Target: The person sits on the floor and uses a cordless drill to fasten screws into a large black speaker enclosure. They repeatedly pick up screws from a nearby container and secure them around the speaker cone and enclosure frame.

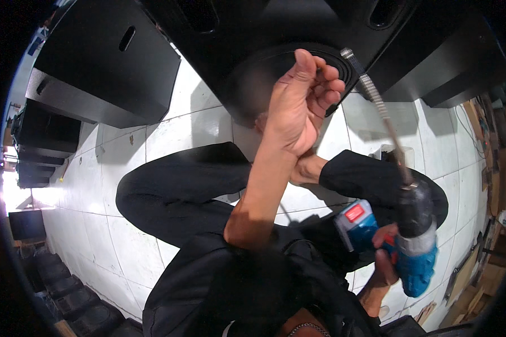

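Blue plastic is forming the body of the drill (416, 267), which is being held at the person's right side, above the floor (132, 194). The right hand (384, 265) is gripping its handle, with the fingers (384, 236) closing around it beside a red part. The battery (356, 220) is projecting to the left of the handle, and the black chuck (416, 210) is facing away from the person. From the chuck, a long metal shaft (380, 104) is extending forward and leaning left; its ribbed end is showing just right of the left hand (295, 109). Whether this end is touching anything cannot be told.

The left hand is being raised in front of the body, with the palm turning toward the view. Its fingers (331, 84) are curling inward near the thumb, leaving a narrow gap; whether they are holding a small part cannot be told.

Behind the left hand, a large black box (281, 28) is standing with its round speaker (244, 76) partly showing. Another box (109, 62) is standing to the left. Both legs (180, 177) are folding on the white tiles, and wood pieces (503, 241) are lining the right edge
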